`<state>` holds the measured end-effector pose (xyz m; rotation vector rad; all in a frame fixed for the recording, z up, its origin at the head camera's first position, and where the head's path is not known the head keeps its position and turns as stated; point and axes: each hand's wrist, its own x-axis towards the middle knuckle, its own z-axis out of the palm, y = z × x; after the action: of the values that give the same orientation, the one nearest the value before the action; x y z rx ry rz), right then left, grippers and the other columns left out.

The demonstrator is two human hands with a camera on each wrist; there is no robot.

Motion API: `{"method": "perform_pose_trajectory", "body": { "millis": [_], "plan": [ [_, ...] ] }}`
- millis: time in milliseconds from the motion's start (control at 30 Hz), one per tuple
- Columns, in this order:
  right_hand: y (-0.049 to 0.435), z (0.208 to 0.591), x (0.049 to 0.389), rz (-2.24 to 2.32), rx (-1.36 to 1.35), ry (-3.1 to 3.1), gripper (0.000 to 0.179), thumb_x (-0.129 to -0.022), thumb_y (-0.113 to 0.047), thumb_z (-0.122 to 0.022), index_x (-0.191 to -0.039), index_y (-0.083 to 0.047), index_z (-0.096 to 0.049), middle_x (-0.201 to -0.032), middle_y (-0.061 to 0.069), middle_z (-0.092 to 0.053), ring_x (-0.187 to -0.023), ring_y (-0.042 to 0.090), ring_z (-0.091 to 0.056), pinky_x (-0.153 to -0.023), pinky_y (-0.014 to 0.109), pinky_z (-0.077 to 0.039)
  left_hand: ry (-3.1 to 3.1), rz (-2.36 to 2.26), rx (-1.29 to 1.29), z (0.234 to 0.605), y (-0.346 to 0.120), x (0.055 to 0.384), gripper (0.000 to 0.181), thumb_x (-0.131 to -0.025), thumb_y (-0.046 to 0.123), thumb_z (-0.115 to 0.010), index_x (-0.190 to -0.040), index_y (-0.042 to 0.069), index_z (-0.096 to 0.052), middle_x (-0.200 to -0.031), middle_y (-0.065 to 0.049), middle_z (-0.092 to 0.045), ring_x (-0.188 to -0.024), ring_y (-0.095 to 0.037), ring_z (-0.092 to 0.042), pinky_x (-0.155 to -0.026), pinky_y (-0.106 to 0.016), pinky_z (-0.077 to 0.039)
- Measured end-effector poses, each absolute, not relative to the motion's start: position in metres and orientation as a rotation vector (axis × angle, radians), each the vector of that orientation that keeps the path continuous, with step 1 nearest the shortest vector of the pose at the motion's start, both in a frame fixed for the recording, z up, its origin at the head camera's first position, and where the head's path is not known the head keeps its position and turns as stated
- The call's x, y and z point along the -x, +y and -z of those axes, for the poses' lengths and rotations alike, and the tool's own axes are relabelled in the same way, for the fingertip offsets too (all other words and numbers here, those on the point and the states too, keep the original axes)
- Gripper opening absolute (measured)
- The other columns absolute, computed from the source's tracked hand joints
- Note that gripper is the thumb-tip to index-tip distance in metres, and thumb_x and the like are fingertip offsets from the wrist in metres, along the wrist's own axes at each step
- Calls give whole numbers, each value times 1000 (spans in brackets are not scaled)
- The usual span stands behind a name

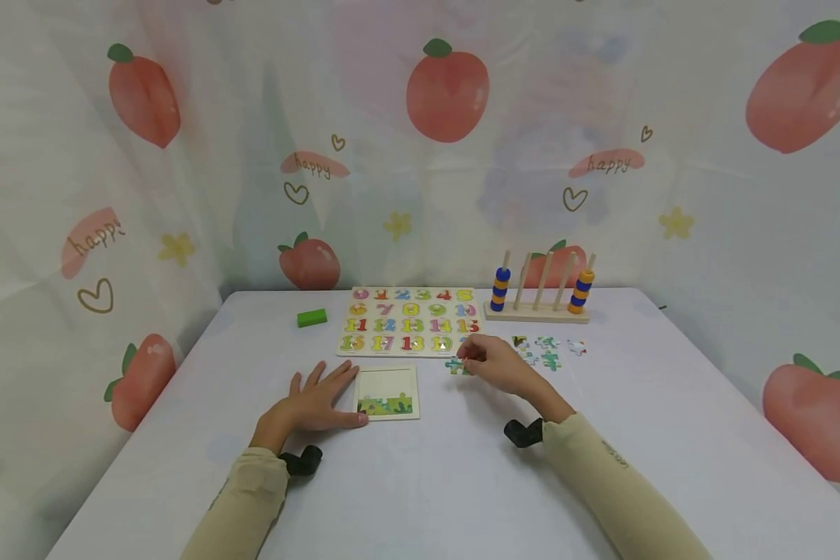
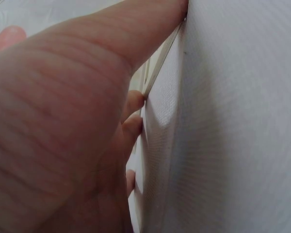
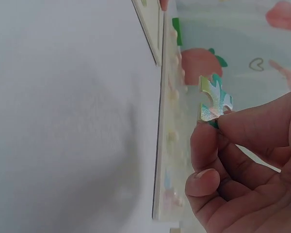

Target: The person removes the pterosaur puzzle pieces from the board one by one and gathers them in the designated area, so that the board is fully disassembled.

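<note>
Between thumb and forefinger my right hand [image 1: 493, 364] pinches a green jigsaw piece [image 3: 214, 99], held above the table in the right wrist view. My left hand [image 1: 318, 400] lies with spread fingers at the left side of a small square puzzle frame [image 1: 416, 393], its thumb at the lower left corner. Along the bottom of that frame runs a strip of fitted green pieces [image 1: 385, 406]; the upper part shows bare pale backing. To the right of my right hand, several loose jigsaw pieces [image 1: 550, 360] lie on the table.
Behind the hands lies a number puzzle board [image 1: 341, 342]. A wooden bead rack [image 1: 535, 313] with blue and orange rings stands at the back right. At the back left is a green block [image 1: 312, 317]. A peach-patterned curtain [image 1: 385, 194] hangs behind the white table [image 1: 420, 498].
</note>
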<state>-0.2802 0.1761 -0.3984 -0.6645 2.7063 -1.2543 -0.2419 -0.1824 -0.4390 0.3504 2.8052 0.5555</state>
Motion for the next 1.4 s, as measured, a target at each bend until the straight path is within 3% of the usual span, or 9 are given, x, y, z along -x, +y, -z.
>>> {"method": "perform_pose_trajectory", "body": {
  "millis": [433, 800, 1400],
  "plan": [
    [209, 397, 281, 1235, 592, 2771, 13, -102, 0, -63, -115, 1, -69, -103, 10, -69, -89, 24, -63, -81, 36, -56, 2809, -534, -355, 434, -184, 238, 110, -86, 75, -72, -170, 17, -32, -178, -10, -19, -162, -47, -3, -122, -72, 8],
    [241, 390, 279, 1279, 491, 2789, 18, -103, -1, -62, -120, 5, -66, -109, 14, -69, -96, 27, -63, -87, 37, -57, 2809, -542, -359, 436, -184, 239, 110, -86, 73, -72, -172, 19, -29, -179, -6, -16, -163, -44, 2, -123, -69, 12],
    [287, 388, 275, 1239, 387, 2861, 23, -108, -2, -58, -126, 9, -64, -120, 23, -68, -105, 34, -63, -89, 39, -58, 2798, -524, -340, 429, -181, 236, 108, -87, 71, -74, -171, 19, -31, -178, -6, -20, -162, -46, -3, -123, -73, 5]
  ]
}}
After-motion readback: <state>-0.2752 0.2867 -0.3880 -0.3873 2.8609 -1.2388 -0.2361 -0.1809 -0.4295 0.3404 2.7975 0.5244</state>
